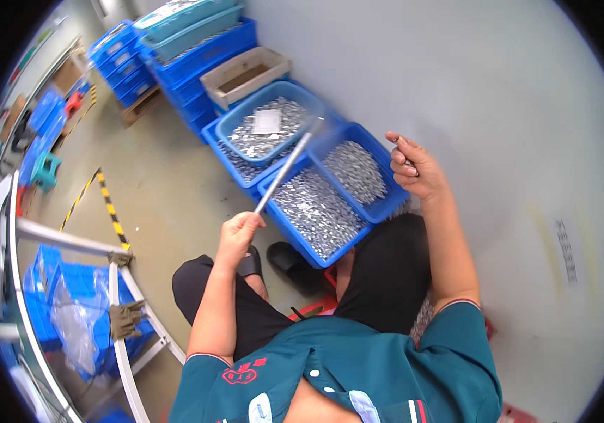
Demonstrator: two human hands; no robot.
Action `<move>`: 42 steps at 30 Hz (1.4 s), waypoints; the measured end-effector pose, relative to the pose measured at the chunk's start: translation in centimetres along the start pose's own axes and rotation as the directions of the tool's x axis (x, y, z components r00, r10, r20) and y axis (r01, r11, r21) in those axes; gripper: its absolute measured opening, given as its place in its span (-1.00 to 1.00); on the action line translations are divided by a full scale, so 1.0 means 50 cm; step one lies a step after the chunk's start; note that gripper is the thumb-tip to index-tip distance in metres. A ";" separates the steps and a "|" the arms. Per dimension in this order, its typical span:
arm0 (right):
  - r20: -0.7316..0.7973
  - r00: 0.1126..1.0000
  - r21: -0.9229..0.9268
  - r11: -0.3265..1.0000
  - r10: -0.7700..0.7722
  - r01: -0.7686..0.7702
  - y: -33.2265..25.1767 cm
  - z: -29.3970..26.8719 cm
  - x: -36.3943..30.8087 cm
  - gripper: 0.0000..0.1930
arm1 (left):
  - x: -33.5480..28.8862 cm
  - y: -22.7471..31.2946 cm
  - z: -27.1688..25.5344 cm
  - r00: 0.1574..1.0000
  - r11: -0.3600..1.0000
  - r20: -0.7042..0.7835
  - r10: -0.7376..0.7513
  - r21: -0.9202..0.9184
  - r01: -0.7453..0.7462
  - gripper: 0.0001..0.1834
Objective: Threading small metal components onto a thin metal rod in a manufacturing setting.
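Left hand [237, 231] fisted around metal rod [284, 174] (angled over blue bins [379, 211]), right hand [415, 168] raised, fingers curled on something small

A white rectangular slip [267, 121] lies on the metal parts in the upper blue bin [235, 125]. A pale paper notice [566, 250] sits on the grey wall [457, 84] at right. A clear plastic bag [76, 328] hangs lower left.

The rod [284, 173] in the left hand [235, 233] looks like smooth, shiny metal. The small parts [316, 204] heaped in the bins glint like bare silvery metal. The bins [295, 233] are glossy blue plastic; one box [245, 74] behind looks like matt beige plastic. The floor [168, 190] is smooth and dull. The shirt [358, 359] is soft teal cloth.
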State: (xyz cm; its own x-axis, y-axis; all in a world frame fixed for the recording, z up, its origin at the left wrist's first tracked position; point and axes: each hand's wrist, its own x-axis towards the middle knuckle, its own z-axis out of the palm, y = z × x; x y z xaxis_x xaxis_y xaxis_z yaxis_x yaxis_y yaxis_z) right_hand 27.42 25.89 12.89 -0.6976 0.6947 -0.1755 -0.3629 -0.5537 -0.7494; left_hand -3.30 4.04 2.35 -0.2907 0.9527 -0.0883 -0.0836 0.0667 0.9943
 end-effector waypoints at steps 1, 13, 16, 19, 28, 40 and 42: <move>-0.040 0.999 0.008 1.000 -0.023 0.023 -0.009 -0.022 -0.033 -0.77 | 0.002 0.001 0.002 1.000 1.000 -0.002 -0.004 -0.001 0.004 -0.75; -0.723 0.680 0.042 0.974 -0.123 0.221 0.070 -0.255 -0.558 -0.65 | 0.024 -0.002 0.032 0.994 0.999 0.101 -0.046 -0.020 0.048 -0.70; -0.814 0.575 0.090 0.959 -0.084 0.269 0.117 -0.279 -0.660 -0.63 | 0.019 0.005 0.041 0.994 0.999 0.109 -0.025 -0.023 0.028 -0.69; -0.874 0.475 0.077 0.934 -0.105 0.348 0.149 -0.301 -0.735 -0.63 | 0.019 0.004 0.049 0.989 1.000 0.149 -0.002 -0.019 0.005 -0.69; -0.839 0.544 0.295 0.851 0.012 0.435 0.148 -0.338 -0.697 -0.83 | 0.015 0.015 0.057 0.991 1.000 0.136 -0.019 -0.010 0.020 -0.69; -0.481 0.862 0.283 0.959 0.158 -0.018 0.078 -0.158 -0.186 -0.82 | 0.007 0.014 0.067 0.988 0.990 0.141 -0.061 -0.115 0.078 -0.69; -0.349 0.914 0.176 0.973 0.205 -0.151 0.075 -0.105 -0.102 -0.79 | 0.007 0.011 0.060 0.991 0.989 0.115 -0.076 -0.121 0.090 -0.69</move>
State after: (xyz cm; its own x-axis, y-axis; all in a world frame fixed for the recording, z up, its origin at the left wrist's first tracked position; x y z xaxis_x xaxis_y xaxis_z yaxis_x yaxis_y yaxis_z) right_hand 32.85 22.69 7.65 -0.4964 0.6819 -0.5372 -0.3562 -0.7243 -0.5904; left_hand -0.60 5.28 3.06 -0.1724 0.9726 -0.1561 -0.2236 0.1157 0.9678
